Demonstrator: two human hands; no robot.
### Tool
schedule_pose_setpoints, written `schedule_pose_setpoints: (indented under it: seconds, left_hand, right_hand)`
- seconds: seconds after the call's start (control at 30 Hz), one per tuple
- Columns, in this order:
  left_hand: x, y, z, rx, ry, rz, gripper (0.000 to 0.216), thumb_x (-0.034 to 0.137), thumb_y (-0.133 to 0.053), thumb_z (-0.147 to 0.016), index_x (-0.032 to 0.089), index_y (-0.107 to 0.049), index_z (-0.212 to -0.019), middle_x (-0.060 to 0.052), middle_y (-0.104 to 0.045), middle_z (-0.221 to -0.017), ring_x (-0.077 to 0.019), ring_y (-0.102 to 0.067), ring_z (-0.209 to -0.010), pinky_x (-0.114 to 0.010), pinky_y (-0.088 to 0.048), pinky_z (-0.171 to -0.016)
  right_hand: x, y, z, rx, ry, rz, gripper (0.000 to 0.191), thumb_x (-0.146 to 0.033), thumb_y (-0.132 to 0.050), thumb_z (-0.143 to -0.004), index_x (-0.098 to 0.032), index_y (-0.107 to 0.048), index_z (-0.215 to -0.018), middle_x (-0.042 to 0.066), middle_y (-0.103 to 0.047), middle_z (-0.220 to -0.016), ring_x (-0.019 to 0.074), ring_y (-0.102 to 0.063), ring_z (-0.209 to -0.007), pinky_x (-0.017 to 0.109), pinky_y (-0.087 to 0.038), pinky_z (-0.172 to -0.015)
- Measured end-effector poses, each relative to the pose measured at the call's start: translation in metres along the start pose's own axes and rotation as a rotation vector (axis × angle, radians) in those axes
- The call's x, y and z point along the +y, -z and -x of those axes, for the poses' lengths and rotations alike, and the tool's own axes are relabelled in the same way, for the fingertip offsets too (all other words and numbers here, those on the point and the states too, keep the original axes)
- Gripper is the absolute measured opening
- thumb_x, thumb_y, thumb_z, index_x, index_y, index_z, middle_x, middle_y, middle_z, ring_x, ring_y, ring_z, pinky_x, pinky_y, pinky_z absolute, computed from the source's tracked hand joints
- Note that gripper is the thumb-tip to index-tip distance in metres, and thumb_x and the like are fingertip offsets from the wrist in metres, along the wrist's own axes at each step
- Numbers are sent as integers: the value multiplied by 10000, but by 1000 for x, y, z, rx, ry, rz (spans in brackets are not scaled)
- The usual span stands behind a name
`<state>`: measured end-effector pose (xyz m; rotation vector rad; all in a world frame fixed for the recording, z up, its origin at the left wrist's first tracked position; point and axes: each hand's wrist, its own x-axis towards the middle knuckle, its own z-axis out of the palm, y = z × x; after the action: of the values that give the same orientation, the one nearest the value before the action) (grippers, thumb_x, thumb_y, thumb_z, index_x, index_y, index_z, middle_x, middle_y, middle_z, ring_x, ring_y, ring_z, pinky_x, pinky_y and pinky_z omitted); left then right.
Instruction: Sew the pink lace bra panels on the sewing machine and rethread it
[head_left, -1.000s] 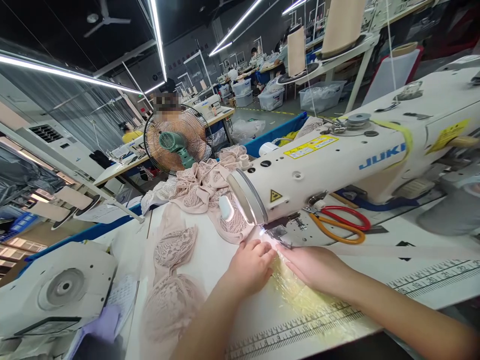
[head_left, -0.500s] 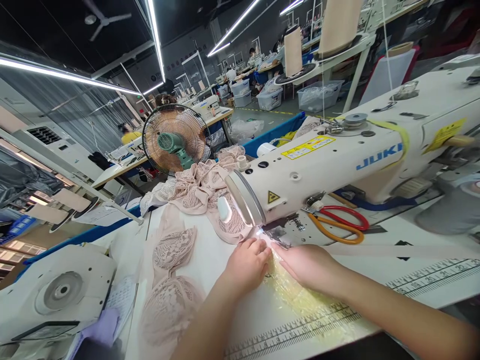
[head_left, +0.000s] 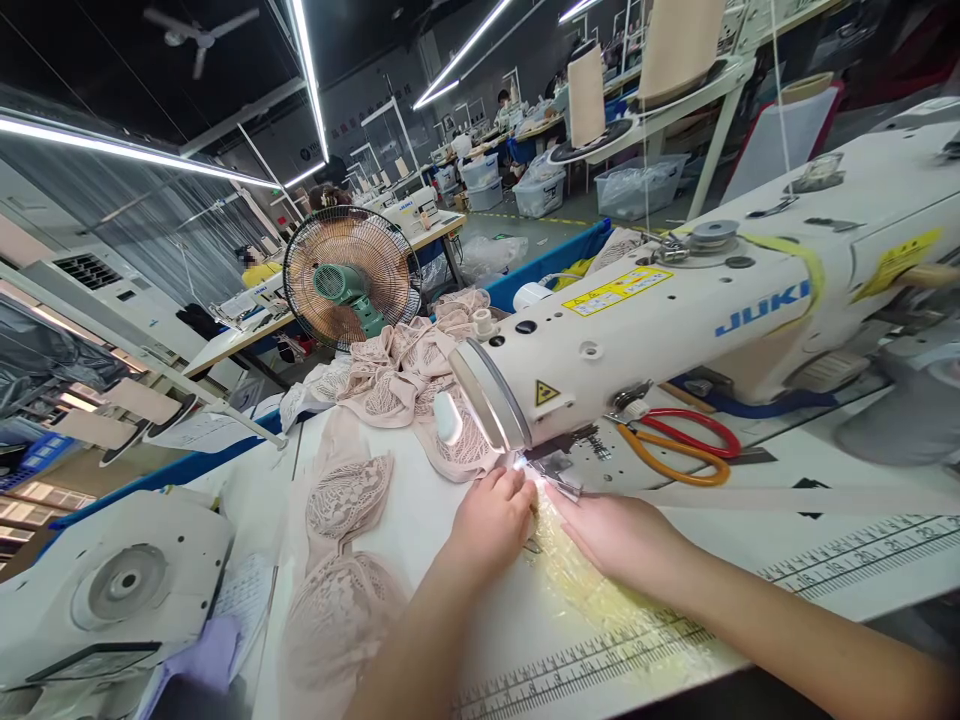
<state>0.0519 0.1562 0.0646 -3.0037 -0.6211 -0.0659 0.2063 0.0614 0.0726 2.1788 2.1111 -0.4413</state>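
My left hand (head_left: 495,515) is at the needle end of a white sewing machine (head_left: 637,345), its fingers curled and pressed together on the edge of a beige lace bra (head_left: 457,452). Close on its right, my right hand (head_left: 626,535) has its thumb and fingers closed beside the metal presser foot (head_left: 556,470); what it pinches is hidden. Part of the bra passes out of sight behind the machine head and my left fingers. Crinkled translucent yellow film (head_left: 581,575) lies on the table under and in front of my right hand.
Orange and red-handled scissors (head_left: 675,450) lie beneath the machine arm. More lace bra cups (head_left: 349,500) lie to the left, with a bra pile (head_left: 397,365) behind. A fan (head_left: 352,275) stands beyond. A printed ruler (head_left: 570,680) runs along the front edge.
Both hands stay almost in place by the needle. The left hand and the bra edge have shifted very slightly; the scissors and pile look unmoved.
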Motion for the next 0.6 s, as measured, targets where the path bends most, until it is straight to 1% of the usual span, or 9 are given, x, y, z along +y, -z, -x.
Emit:
schedule_pose_setpoints:
  seconds: [0.1,0.23,0.33,0.47,0.53,0.57,0.6]
  left_hand:
    - [-1,-2,-1,-24,70,-11,373,214,-425,-904,148,-520,-1258,-120,-543,-1305,-300,-508,-1166,-430,-475,-931]
    - [-3,-1,-4,-107,220,-24,414,200,-426,-900,199,-480,-1311,-114,-481,-1374,-298,-536,-1127,-425,-474,-906]
    - [-6,0,-8,-138,297,-19,421,188,-400,-903,224,-479,-1315,-108,-411,-1432,-285,-551,-1107,-409,-466,-900]
    - [-10,3,-9,-159,348,-29,443,140,-376,-893,199,-482,-1318,-127,-354,-1466,-277,-557,-1103,-400,-460,-898]
    - [-6,9,-6,-214,396,-46,467,132,-371,-889,213,-453,-1342,-114,-314,-1489,-264,-557,-1102,-379,-455,-898]
    - [-3,15,-3,-247,420,-57,473,143,-375,-891,219,-436,-1354,-111,-313,-1490,-262,-555,-1103,-368,-457,-889]
    - [2,23,1,-274,436,-68,463,163,-383,-894,216,-438,-1351,-116,-348,-1470,-264,-556,-1098,-354,-463,-869]
  right_hand:
    - [2,-10,5,70,4,-27,550,-119,-400,-862,-158,-388,-1411,104,-709,-901,255,-648,-778,299,-357,-517]
    - [3,-22,8,155,12,-71,445,-201,-335,-926,-179,-491,-1342,92,-704,-979,254,-642,-857,307,-412,-597]
    - [4,-27,7,214,25,-103,427,-207,-326,-929,-179,-532,-1302,81,-709,-954,244,-642,-837,307,-408,-596]
    - [6,-31,6,296,47,-147,412,-180,-349,-913,-169,-559,-1267,73,-711,-875,230,-635,-792,299,-389,-584]
    - [7,-33,6,321,58,-175,406,-168,-370,-899,-164,-571,-1252,72,-708,-857,234,-634,-781,300,-385,-582]
    - [8,-33,7,333,63,-191,404,-162,-375,-894,-164,-579,-1242,74,-707,-854,236,-634,-777,300,-384,-581]
    - [9,-34,7,346,68,-209,399,-161,-377,-890,-167,-590,-1228,76,-707,-855,235,-634,-773,298,-383,-581]
